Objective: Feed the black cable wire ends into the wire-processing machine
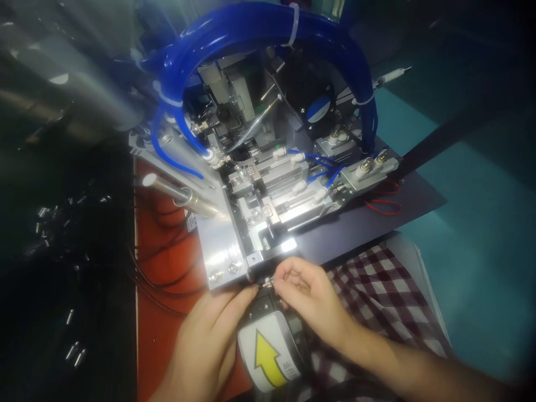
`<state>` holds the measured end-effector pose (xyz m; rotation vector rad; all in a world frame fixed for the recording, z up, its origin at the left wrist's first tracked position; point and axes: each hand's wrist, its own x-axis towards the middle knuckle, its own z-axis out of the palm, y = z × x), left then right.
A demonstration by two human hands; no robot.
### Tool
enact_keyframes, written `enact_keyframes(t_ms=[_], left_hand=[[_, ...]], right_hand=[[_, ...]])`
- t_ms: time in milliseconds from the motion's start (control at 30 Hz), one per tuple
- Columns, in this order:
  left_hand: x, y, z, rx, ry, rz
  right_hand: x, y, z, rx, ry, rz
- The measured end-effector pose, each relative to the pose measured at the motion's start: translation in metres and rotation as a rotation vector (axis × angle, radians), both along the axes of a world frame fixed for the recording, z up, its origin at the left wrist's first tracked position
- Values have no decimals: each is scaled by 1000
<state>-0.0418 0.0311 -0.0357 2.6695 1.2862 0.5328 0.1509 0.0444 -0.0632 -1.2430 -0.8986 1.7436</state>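
Note:
My right hand (307, 290) pinches a small shiny metal part (268, 282) between thumb and fingertips at the front end of the machine (288, 206). From the other side my left hand (209, 329) meets it, fingers closed and their tips beside that part. What the left fingertips hold, if anything, is too small to make out. Just above both hands is the machine's metal front block (274, 254). Below them sits a white rounded cover (263, 340) with a yellow arrow.
Thick blue air hoses (251, 25) arch over the machine. A metal rod (167, 190) sticks out at its left, above black cables on the orange-red surface (159, 262). Small metal cylinders (75, 353) lie on the dark area at left. Checkered cloth (389, 290) is at right.

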Motion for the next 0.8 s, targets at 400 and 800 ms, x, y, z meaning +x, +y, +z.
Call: enact_keyframes(t_ms=[400, 800], left_hand=[[-6, -4, -8, -60, -24, 10], [-2, 0, 0, -23, -17, 4]], right_hand=[[-8, -5, 2, -137, 119, -106], [-5, -10, -6, 188, -160, -128]])
